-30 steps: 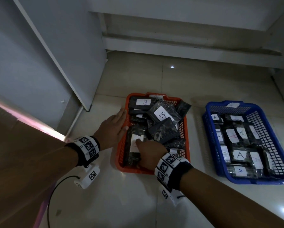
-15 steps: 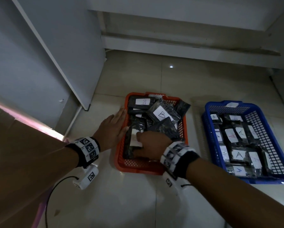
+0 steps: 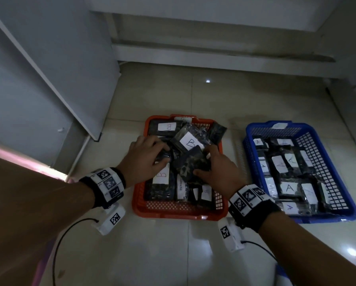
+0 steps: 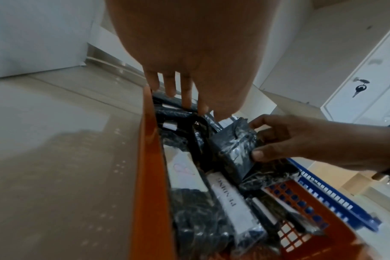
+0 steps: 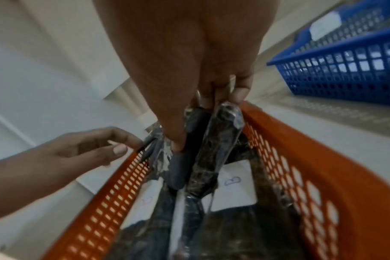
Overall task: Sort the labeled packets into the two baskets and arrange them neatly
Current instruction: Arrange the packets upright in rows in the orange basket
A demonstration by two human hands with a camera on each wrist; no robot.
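The orange basket (image 3: 173, 212) holds a loose pile of dark packets with white "B" labels (image 3: 188, 142). A blue basket (image 3: 325, 216) to its right holds packets labelled "A" (image 3: 289, 187) laid in rows. My left hand (image 3: 154, 154) reaches over the orange basket's left side, fingers curled over a small dark packet (image 3: 163, 156) with the thumb under it. In the pile's middle my right hand (image 3: 203, 162) pinches a dark unlabelled-side packet (image 3: 190, 164) between thumb and fingers, also seen in the left wrist view as the packet (image 4: 234, 147) tilted up on edge.
Both baskets sit on a pale tiled floor (image 3: 152, 254). A grey cabinet panel (image 3: 55, 75) stands at the left and a white ledge (image 3: 214, 52) runs along the back. Cables trail from the wrist cameras near the front.
My left hand moved from the orange basket's left rim into the pile. My right hand left the front-left labelled packet, shifted right and took hold of the dark middle packet.
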